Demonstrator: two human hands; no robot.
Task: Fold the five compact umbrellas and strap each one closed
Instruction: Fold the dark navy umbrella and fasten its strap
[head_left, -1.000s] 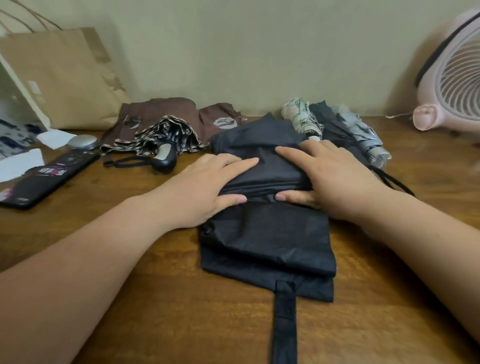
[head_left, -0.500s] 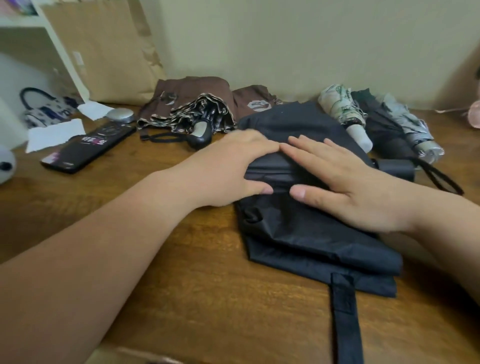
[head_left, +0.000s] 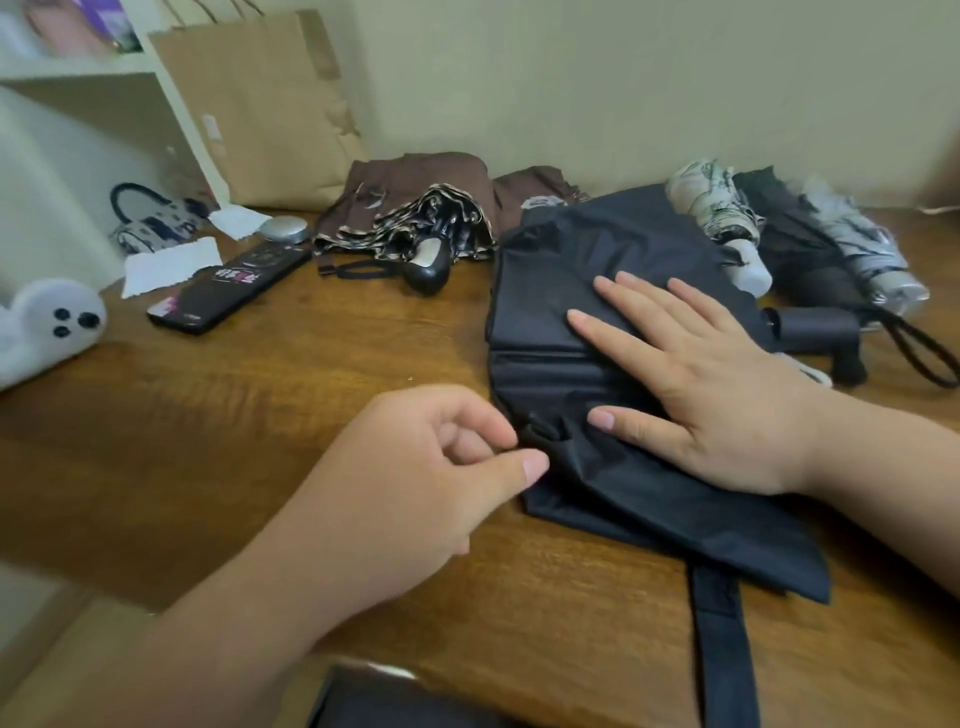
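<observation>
The black umbrella (head_left: 623, 270) lies half-folded on the desk's (head_left: 311, 395) right half, its strap (head_left: 722, 649) cut off toward the near edge; the right hand (head_left: 717, 395) presses flat on it, fingers straight; the left hand (head_left: 415, 467) curls at its left edge, whether pinching fabric I cannot tell.
</observation>
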